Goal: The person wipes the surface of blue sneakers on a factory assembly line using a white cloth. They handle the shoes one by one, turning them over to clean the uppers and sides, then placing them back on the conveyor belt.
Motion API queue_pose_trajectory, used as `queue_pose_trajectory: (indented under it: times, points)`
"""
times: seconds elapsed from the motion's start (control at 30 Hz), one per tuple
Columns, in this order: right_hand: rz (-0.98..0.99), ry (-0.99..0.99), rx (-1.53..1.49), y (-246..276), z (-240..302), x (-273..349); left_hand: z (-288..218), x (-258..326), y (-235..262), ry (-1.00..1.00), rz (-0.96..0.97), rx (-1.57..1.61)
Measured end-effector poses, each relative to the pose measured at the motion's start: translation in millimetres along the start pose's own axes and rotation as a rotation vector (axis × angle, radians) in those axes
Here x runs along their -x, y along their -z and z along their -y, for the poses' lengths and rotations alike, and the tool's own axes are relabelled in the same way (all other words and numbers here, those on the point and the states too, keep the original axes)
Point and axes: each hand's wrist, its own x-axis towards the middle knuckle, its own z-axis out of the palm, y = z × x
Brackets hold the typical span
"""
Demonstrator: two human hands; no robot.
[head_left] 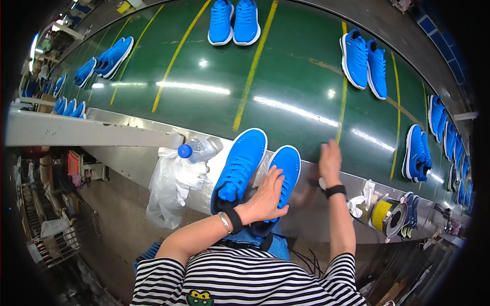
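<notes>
Left hand (pixel 265 196) lies flat, fingers spread, pinning the bright blue mesh sneaker pair (pixel 255 173) on the green conveyor belt's (pixel 286 76) edge. Right hand (pixel 329 162), open (blurred), rests on the belt beside them.

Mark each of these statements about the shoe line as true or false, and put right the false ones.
1. The left hand rests on the right-hand shoe of the near pair of blue shoes. True.
2. The right hand grips a shoe. False: it is flat near the edge of the green belt, holding nothing.
3. A water bottle with a blue cap lies left of the near pair. True.
4. The shoes on the belt are red. False: all are blue with white soles.
5. A yellow spool sits to the person's right. True.
</notes>
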Motion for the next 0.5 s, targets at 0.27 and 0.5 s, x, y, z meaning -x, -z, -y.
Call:
queue_pose_trajectory:
  times: [0.27,0.5]
  points:
    - [0.277,0.036,-0.547,63,65,113,-17,39,69,-0.085,-0.138,0.084]
    - [0.605,-0.401,-1.014,27,85,206,73,107,75,0.514,-0.106,0.446]
